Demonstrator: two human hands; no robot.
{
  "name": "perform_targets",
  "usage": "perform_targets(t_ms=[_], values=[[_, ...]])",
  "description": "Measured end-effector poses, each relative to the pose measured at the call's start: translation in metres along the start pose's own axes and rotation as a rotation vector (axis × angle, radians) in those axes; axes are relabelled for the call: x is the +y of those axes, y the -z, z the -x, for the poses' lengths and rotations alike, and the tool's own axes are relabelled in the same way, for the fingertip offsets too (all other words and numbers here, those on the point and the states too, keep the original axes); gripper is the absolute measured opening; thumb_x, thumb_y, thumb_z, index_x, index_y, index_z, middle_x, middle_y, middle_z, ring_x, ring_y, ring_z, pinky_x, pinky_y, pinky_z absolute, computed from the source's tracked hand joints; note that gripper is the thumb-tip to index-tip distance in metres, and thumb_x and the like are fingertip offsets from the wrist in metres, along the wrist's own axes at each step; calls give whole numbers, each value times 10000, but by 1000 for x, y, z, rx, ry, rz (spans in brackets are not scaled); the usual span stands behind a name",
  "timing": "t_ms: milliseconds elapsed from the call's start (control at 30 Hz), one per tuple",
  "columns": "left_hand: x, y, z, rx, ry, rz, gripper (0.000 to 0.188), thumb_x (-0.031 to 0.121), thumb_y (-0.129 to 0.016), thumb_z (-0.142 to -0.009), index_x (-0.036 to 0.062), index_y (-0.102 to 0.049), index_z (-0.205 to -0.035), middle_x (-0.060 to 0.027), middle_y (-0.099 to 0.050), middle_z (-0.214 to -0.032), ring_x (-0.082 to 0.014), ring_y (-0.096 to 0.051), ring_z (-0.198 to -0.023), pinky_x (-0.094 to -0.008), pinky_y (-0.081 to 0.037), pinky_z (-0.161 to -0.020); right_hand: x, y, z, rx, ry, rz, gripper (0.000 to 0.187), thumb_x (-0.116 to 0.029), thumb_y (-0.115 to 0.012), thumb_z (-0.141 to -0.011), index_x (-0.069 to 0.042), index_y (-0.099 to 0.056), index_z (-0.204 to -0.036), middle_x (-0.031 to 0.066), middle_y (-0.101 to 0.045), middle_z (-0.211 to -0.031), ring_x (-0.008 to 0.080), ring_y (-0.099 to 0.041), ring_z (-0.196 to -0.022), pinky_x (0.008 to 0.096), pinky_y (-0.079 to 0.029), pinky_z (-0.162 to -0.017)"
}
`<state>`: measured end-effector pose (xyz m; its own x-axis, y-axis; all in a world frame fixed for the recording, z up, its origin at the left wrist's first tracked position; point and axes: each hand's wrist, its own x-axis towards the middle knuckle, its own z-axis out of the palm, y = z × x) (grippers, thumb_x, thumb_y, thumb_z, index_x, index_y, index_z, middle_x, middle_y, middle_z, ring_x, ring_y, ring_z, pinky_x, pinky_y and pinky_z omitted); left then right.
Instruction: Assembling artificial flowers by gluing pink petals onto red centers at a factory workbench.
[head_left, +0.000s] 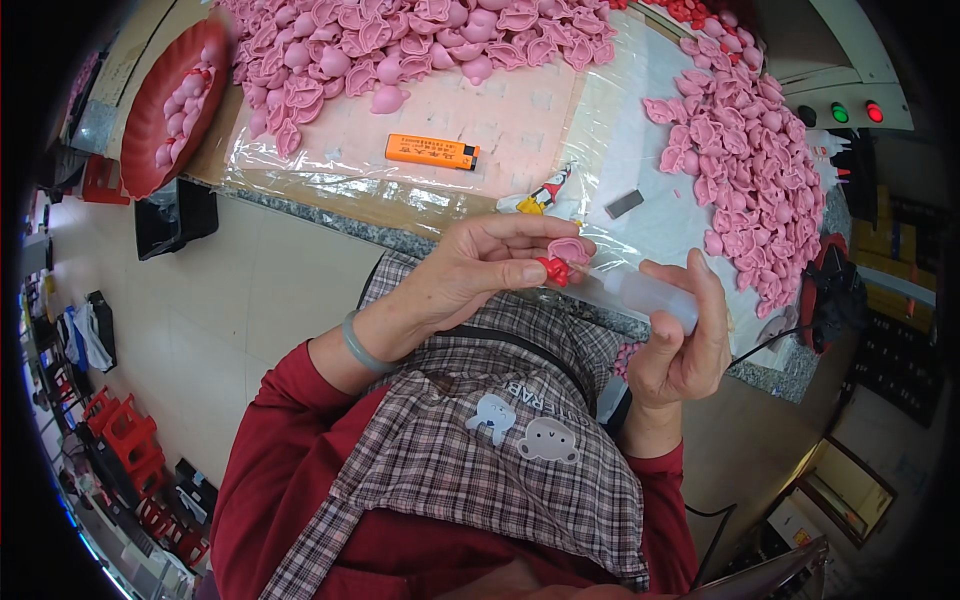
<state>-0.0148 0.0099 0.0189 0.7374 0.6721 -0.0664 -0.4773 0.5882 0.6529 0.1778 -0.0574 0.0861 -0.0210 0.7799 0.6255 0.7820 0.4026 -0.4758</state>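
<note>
My left hand pinches a small pink moulded piece with a red part between thumb and fingers, just above the table edge. My right hand grips a small clear plastic squeeze bottle, its nozzle pointing left at the pink piece. Both hands are held over my lap, above a checked apron. A jade-green bangle sits on my left wrist.
Heaps of pink pieces cover the plastic-wrapped table; another heap lies at right. An orange lighter, a small grey block, a red tray with pink pieces and red stools on the floor are nearby.
</note>
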Motion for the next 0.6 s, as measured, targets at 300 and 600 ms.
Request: perform_targets(t_ms=[300,600], values=[[0,1,-1,-3,11,5,447,95,-624,-886,-26,-496,-1298,-237,-564,-1252,-299,-613,-1094,-396,-497,-963,3,0,1,8,13,-51,467,-294,-561,-948,76,-514,-1228,188,-677,-902,273,-675,-728,322,-532,-590],[-1,1,-1,-1,21,-6,444,83,-624,-884,-34,-498,-1293,-238,-559,-1256,-296,-602,-1113,-400,-495,-969,3,2,0,-8,15,-47,463,-296,-554,-952,72,-512,-1228,190,-676,-921,273,-677,-724,323,-533,-591]])
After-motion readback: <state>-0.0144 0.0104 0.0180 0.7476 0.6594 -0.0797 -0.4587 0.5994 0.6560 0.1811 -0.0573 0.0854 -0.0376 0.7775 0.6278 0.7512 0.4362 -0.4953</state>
